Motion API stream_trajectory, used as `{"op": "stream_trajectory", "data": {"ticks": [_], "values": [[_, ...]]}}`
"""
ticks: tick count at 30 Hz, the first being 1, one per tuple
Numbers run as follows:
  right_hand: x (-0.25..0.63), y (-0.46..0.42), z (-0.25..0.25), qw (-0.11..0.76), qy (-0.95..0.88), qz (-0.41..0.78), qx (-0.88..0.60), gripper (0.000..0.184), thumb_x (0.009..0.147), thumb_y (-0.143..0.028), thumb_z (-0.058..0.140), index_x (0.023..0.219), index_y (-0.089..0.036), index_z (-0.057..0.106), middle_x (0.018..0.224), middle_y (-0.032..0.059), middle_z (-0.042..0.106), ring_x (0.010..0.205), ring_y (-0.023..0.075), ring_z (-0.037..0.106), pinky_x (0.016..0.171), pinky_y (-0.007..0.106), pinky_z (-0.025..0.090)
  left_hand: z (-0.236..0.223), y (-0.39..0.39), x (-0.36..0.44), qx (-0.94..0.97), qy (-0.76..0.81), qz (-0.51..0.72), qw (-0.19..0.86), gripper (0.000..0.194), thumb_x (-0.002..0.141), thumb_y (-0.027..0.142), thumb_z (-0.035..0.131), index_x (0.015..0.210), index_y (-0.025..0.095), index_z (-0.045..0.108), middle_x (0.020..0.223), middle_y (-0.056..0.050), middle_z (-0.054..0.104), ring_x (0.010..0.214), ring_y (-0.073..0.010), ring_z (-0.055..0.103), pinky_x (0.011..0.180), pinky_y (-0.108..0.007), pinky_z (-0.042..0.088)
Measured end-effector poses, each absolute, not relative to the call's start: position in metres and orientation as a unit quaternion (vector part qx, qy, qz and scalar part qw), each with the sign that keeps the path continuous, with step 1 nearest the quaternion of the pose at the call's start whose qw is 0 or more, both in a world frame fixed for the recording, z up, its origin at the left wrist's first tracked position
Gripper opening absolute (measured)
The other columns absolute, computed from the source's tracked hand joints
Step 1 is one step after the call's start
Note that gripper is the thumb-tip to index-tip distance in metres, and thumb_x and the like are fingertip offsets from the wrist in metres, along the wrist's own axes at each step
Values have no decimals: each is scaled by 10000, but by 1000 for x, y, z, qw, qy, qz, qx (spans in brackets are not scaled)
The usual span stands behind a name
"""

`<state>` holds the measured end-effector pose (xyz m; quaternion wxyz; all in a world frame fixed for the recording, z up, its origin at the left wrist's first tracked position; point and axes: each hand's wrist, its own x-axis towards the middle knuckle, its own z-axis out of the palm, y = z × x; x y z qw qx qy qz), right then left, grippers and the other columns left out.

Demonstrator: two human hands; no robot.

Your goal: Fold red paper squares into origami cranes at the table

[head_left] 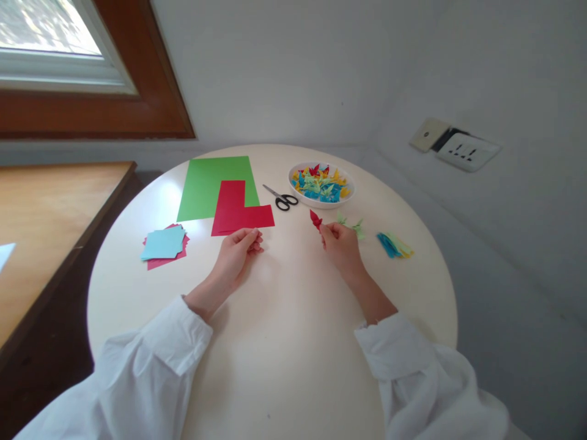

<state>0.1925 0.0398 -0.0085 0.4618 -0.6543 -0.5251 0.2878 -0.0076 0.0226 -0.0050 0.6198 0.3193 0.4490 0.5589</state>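
Note:
Pinched in the fingertips of my right hand (pixel 340 241) is a small red paper crane (pixel 315 219), its pointed tip upward. Pale green paper cranes (pixel 358 228) lie on the table just behind that hand, partly hidden by it. My left hand (pixel 241 250) is loosely closed, thumb against the curled fingers, with nothing visible in it. It is close to the near edge of an L-shaped red paper sheet (pixel 232 211), which overlaps a green paper sheet (pixel 211 183). A white dish (pixel 316 202) of red, yellow, green and blue paper cranes (pixel 321 182) stands beyond my right hand.
Black-handled scissors (pixel 284 200) lie between the sheets and the dish. Light blue paper squares (pixel 162 243) are stacked over red ones (pixel 160 263) at the left. Blue, green and yellow folded pieces (pixel 394 245) lie at the right on the round white table (pixel 284 342).

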Motion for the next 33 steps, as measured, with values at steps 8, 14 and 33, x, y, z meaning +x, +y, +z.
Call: {"op": "stream_trajectory", "data": {"ticks": [8, 14, 33], "values": [[212, 42, 0, 277, -577, 130, -757, 286, 766, -246, 400, 551, -157, 567, 551, 49, 598, 548, 157, 509, 539, 255, 338, -8, 25, -9, 316, 444, 573, 612, 214, 587, 295, 716, 629, 124, 594, 598, 14, 535, 542, -59, 473, 563, -197, 416], [214, 43, -2, 207, -588, 111, -774, 317, 798, -226, 389, 625, -142, 641, 675, 105, 680, 631, 189, 590, 585, 260, 400, -13, 28, -11, 326, 445, 581, 599, 255, 575, 331, 732, 639, 123, 598, 595, 12, 533, 544, -63, 474, 564, -203, 419], [223, 44, -1, 158, -613, 59, -772, 288, 839, -184, 406, 724, -103, 658, 793, 190, 681, 795, 259, 647, 702, 320, 438, -20, 35, -17, 350, 462, 596, 555, 270, 598, 374, 699, 652, 133, 590, 594, 17, 515, 560, -78, 473, 573, -215, 430]]}}
